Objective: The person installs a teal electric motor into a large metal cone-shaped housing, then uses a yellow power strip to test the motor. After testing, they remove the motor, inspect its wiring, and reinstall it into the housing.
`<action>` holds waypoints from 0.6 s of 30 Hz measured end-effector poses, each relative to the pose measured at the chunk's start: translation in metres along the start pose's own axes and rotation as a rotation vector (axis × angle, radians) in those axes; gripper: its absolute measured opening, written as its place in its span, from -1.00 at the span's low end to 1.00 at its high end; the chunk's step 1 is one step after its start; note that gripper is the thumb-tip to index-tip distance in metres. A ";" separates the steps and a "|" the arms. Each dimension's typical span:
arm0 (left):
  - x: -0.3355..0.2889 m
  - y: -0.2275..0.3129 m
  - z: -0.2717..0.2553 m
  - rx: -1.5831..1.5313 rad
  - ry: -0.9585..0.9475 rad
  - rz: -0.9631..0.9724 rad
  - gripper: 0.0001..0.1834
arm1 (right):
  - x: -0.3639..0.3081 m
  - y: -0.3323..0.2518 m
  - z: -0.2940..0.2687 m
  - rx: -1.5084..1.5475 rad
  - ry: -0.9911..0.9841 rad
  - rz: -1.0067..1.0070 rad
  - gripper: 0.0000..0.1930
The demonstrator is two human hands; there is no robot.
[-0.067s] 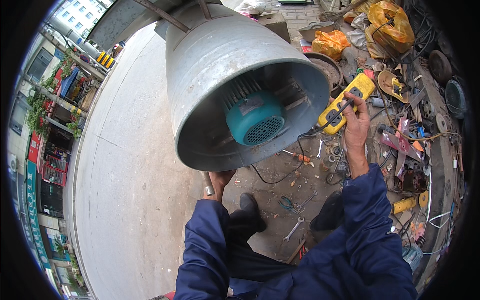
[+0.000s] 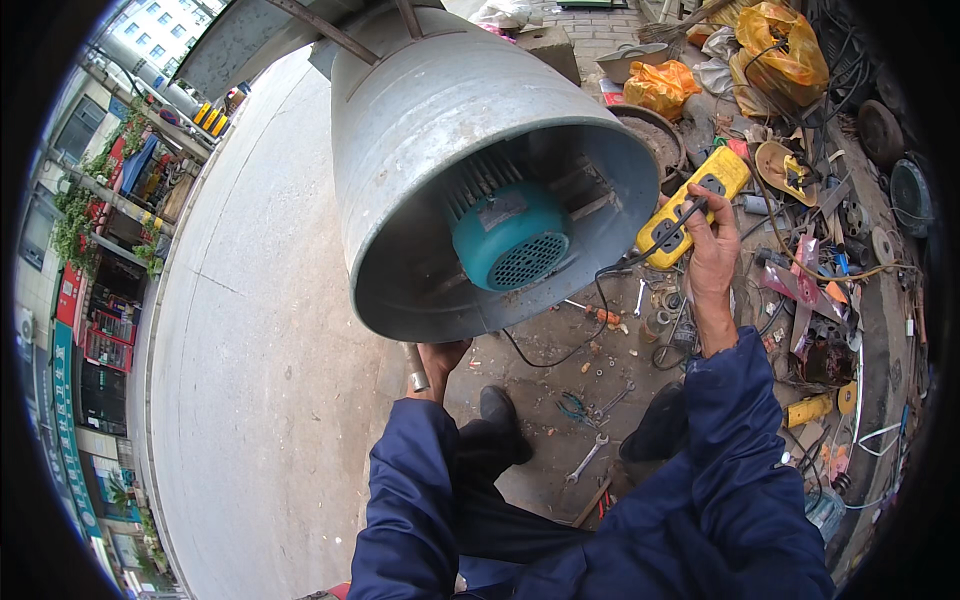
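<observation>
A grey metal cylindrical housing (image 2: 440,130) fills the upper middle, its open end facing me. Inside sits a teal electric motor (image 2: 512,238) with a vented end cover. My left hand (image 2: 441,362) is under the housing's lower rim, beside a short metal pipe (image 2: 415,368); its fingers are hidden behind the metal. At the right, my right hand (image 2: 712,250) has its fingers closed on a black plug (image 2: 694,209) against a yellow power strip (image 2: 728,172). How far the plug is in its socket is hard to see. A black cord (image 2: 560,364) loops from there below the housing.
Wrenches (image 2: 587,458) and teal-handled pliers (image 2: 573,408) lie on the ground by my shoes (image 2: 505,425). Scrap, cables and orange bags (image 2: 662,88) crowd the right side. A paved road (image 2: 250,330) runs along the left, past shopfronts.
</observation>
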State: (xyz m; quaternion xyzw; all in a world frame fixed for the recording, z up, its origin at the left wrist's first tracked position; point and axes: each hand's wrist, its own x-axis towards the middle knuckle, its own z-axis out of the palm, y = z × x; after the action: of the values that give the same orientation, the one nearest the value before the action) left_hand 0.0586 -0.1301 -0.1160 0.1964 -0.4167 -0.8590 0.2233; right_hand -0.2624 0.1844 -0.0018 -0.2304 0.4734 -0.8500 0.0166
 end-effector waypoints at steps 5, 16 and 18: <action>-0.002 0.008 0.011 -0.288 0.076 -0.090 -0.51 | 0.000 0.000 0.000 0.005 0.007 0.009 -0.72; 0.009 0.001 -0.003 -0.208 0.096 -0.091 -0.54 | -0.001 -0.002 0.003 0.020 0.001 0.008 -0.72; 0.006 0.004 -0.001 -0.452 0.109 -0.146 -0.54 | -0.001 -0.003 0.003 0.016 0.000 0.008 -0.72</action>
State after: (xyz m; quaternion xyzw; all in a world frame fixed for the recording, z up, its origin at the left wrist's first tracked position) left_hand 0.0550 -0.1366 -0.1146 0.2170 -0.1860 -0.9324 0.2211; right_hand -0.2598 0.1834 0.0014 -0.2284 0.4674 -0.8537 0.0218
